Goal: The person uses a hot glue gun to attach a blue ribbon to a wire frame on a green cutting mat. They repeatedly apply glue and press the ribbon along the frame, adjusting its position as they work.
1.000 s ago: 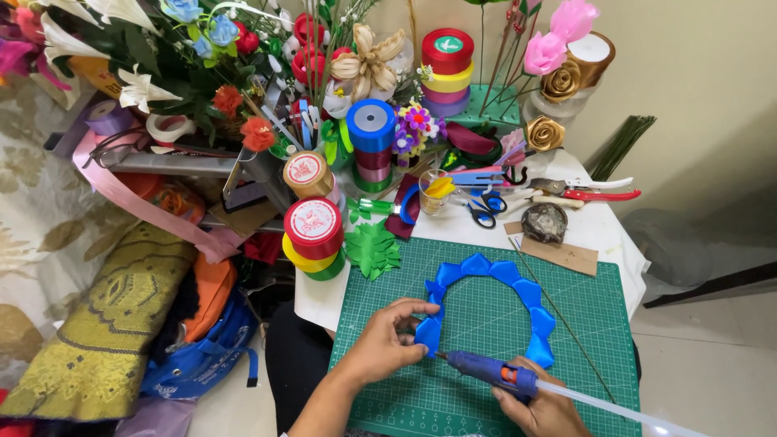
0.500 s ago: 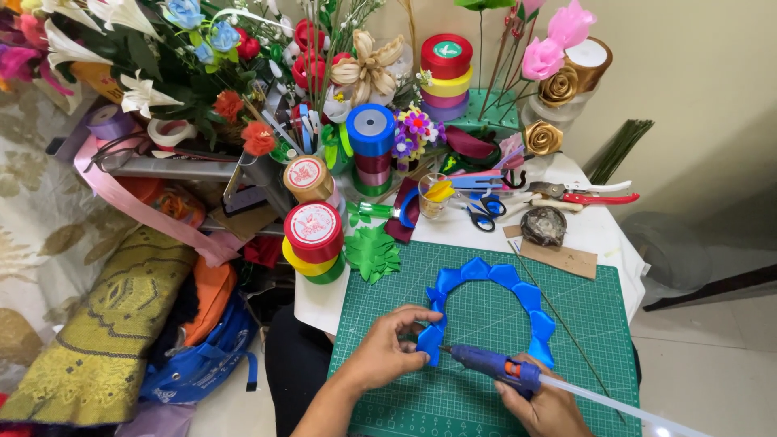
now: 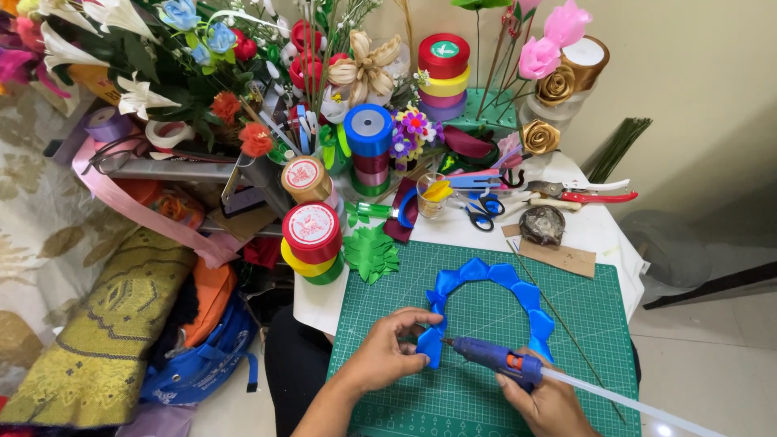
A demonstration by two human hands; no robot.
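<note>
Fingers (image 3: 417,320) pinch blue ribbon arch (image 3: 486,279); right hand (image 3: 550,400) — glue gun (image 3: 498,360).

Both forearms come in bare from the near edge, with no sleeves in view. The left hand (image 3: 387,350) and the right hand (image 3: 550,400) wear no gloves; any rings cannot be made out.

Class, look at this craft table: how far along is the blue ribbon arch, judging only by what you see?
Done: a row of folded blue petals already forms the blue ribbon arch on the green cutting mat. In hand: the left hand pinches the arch's left end while the right hand aims the blue glue gun at it. Left: the arch is open at the bottom, so closing it probably remains.
</note>
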